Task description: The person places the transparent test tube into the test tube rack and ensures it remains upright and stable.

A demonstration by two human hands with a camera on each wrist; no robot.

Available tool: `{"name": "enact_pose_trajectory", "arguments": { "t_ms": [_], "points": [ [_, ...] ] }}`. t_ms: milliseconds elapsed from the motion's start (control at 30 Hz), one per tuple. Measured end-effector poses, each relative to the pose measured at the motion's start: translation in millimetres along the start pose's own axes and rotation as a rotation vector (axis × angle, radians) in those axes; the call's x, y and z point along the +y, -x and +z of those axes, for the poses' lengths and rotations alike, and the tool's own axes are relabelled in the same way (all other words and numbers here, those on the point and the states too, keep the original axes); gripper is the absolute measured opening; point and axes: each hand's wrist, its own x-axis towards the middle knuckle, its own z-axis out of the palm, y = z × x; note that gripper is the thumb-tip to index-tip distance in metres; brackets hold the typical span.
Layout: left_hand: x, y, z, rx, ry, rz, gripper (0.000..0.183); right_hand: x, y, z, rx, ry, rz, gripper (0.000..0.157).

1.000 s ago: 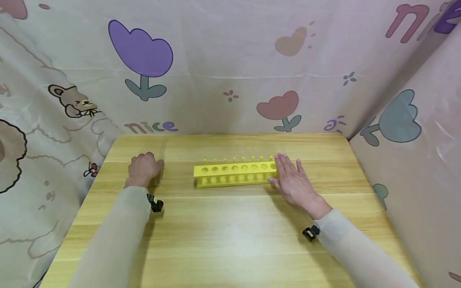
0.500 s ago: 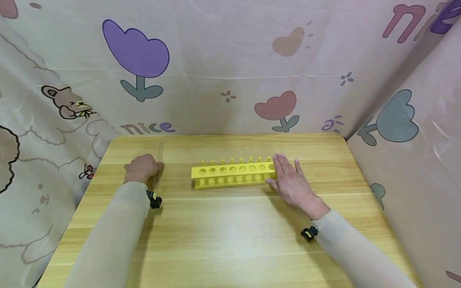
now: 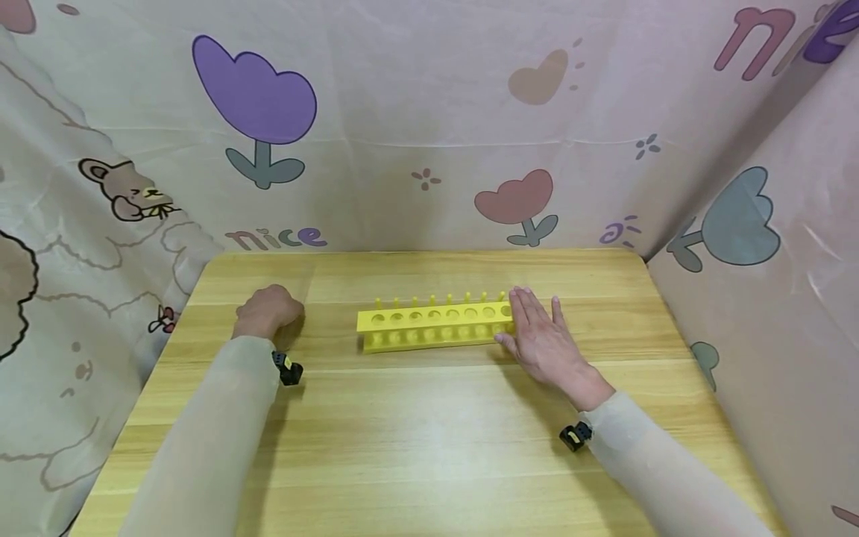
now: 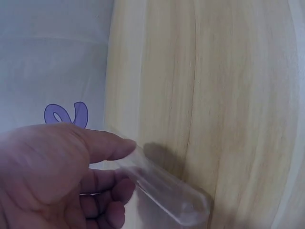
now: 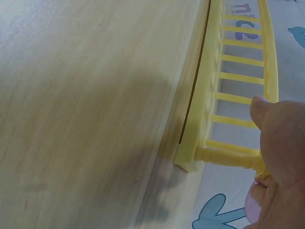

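A: There it is, your left hand [image 3: 267,309] has the clear tube [image 4: 169,193] pinched between thumb and finger, its end poking out slantwise past them!

B: And where's the yellow rack [image 3: 435,325]? Off to the right of that hand, well apart, long axis running crosswise, right out to your right hand [image 3: 546,339].

A: That's your nearer hand, touching the rack's end, fingers straight, nothing clenched.

B: What's new? Half a second ago, from overhead, your tube stretched away ahead beside your left hand; now it's barely visible there.

A: Rack and right hand? You haven't budged them.
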Motion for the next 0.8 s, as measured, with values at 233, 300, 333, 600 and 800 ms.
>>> {"name": "enact_pose_trajectory", "arguments": {
  "t_ms": [233,300,333,600,800],
  "points": [
    [3.8,3.0,2.0,0.160,0.070,0.014,0.049,0,0,-1.0,0.004,-0.011,0.000,0.088],
    [6.4,5.2,1.7,0.214,0.099,0.031,0.046,0,1,-1.4,0.006,-0.010,-0.002,0.088],
    [7.8,6.7,1.3,0.240,0.107,0.046,0.045,0,1,-1.4,0.006,-0.010,-0.003,0.088],
    [22.5,19.7,-1.3,0.415,0.149,0.122,0.046,0,0,-1.4,-0.002,-0.017,0.000,0.089],
    [32.3,31.8,2.9,0.533,0.223,0.214,0.038,-1,0,-1.4,0.009,-0.023,-0.004,0.088]
  ]
}}
